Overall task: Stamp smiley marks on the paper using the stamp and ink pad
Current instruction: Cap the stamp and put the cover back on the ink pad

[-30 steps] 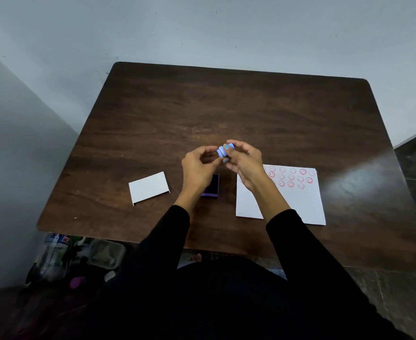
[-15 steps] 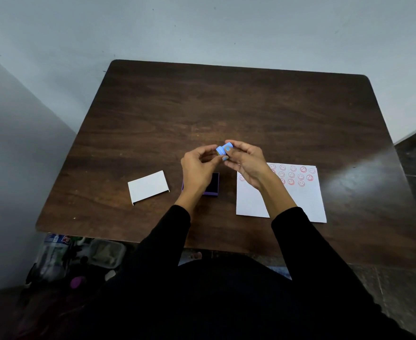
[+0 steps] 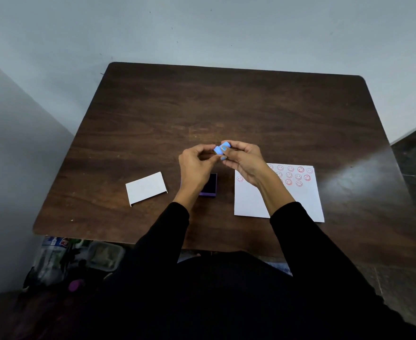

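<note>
A small light-blue stamp (image 3: 221, 147) is held above the table between both hands. My left hand (image 3: 195, 168) pinches its left end and my right hand (image 3: 245, 160) grips its right end. Below my left hand lies the purple ink pad (image 3: 210, 186), open and partly hidden by the wrist. The white paper (image 3: 302, 200) lies to the right, with several red smiley marks near its top edge; my right forearm covers part of it.
A white ink pad lid (image 3: 146, 188) lies left of the pad. The dark wooden table (image 3: 226, 106) stands against a grey wall. Bottles and a container (image 3: 79, 256) sit on the floor under the table's front left corner.
Both hands have stayed together over the table's middle, turning the stamp slightly between the fingers. The paper, pad and lid have not moved.
</note>
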